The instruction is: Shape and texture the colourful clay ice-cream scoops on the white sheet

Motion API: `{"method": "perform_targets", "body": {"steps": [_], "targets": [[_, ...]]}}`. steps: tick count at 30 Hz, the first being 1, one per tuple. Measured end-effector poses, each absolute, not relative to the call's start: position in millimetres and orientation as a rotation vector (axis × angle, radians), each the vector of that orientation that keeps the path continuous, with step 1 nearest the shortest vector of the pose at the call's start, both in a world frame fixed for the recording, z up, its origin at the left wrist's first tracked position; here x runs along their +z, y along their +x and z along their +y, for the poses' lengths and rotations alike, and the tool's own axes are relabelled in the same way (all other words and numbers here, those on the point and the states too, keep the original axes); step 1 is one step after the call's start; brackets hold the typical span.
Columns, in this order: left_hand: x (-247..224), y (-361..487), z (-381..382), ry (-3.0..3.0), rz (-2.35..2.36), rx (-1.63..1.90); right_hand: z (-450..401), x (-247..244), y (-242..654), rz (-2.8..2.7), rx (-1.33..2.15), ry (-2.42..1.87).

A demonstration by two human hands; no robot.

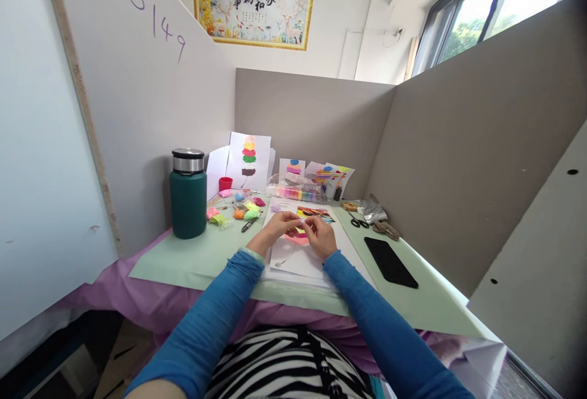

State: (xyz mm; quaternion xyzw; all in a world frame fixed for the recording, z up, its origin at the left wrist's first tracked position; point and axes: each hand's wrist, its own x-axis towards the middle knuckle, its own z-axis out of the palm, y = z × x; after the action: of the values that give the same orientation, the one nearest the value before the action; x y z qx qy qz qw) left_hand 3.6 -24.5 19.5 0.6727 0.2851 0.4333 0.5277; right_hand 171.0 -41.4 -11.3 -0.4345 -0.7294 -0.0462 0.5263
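Note:
My left hand (279, 229) and my right hand (320, 236) meet above a stack of white paper (300, 264), fingertips pinched together. Between them shows a tiny pale bit of soft material (301, 221), too small to make out fully; it looks like modelling clay. Under the fingers, partly hidden, a pink and yellow shape (297, 240) lies on the top sheet. Just behind my hands is a sheet with multicoloured stripes (316, 213). To the left lie several small bags of bright modelling clay (251, 214) and a dark pen (249, 225).
A green bottle (188, 197) stands at left, near a red cup (225, 183). Coloured pictures (249, 157) lean at the back behind a clear pack of coloured pieces (300, 192). At right are scissors (359, 221) and a black phone (391, 262). Grey partitions (316, 111) enclose the table.

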Motion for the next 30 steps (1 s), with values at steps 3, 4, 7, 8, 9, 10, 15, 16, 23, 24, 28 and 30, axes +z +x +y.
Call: {"method": "perform_targets", "body": {"steps": [3,4,7,8,9,10,15,16,23,24,28,30], "targets": [[19.4,4.8,-23.9,1.61,0.723,1.035,-41.8,-11.1,171.0,-1.741,-0.113,-1.025],[19.8,5.2,-24.2,1.612,0.733,1.033,-41.9,-11.1,171.0,-1.739,-0.118,-1.026],[21.8,6.1,-25.9,1.616,0.755,1.026,-42.0,-10.8,171.0,-1.739,-0.13,-1.042],[22.4,6.3,-26.6,1.618,0.759,1.024,-42.0,-10.7,171.0,-1.739,-0.134,-1.048],[22.9,6.3,-27.1,1.621,0.761,1.022,-42.1,-10.6,170.9,-1.739,-0.136,-1.05],[23.1,6.3,-27.5,1.624,0.761,1.02,-42.1,-10.6,170.8,-1.74,-0.136,-1.049],[22.5,6.2,-26.7,1.616,0.767,1.025,-42.4,-10.3,170.2,-1.752,-0.132,-1.043],[22.4,6.2,-26.5,1.614,0.768,1.028,-42.5,-10.3,170.1,-1.752,-0.132,-1.043],[23.5,6.0,-28.4,1.618,0.774,1.038,-43.1,-9.6,169.5,-1.753,-0.11,-1.038],[23.7,6.1,-28.7,1.616,0.776,1.036,-43.2,-9.6,169.5,-1.752,-0.113,-1.043],[24.5,6.3,-29.1,1.613,0.783,1.023,-43.6,-9.4,169.3,-1.744,-0.115,-1.074],[25.2,6.3,-29.6,1.615,0.787,1.021,-43.7,-9.4,169.3,-1.743,-0.111,-1.086]]}}
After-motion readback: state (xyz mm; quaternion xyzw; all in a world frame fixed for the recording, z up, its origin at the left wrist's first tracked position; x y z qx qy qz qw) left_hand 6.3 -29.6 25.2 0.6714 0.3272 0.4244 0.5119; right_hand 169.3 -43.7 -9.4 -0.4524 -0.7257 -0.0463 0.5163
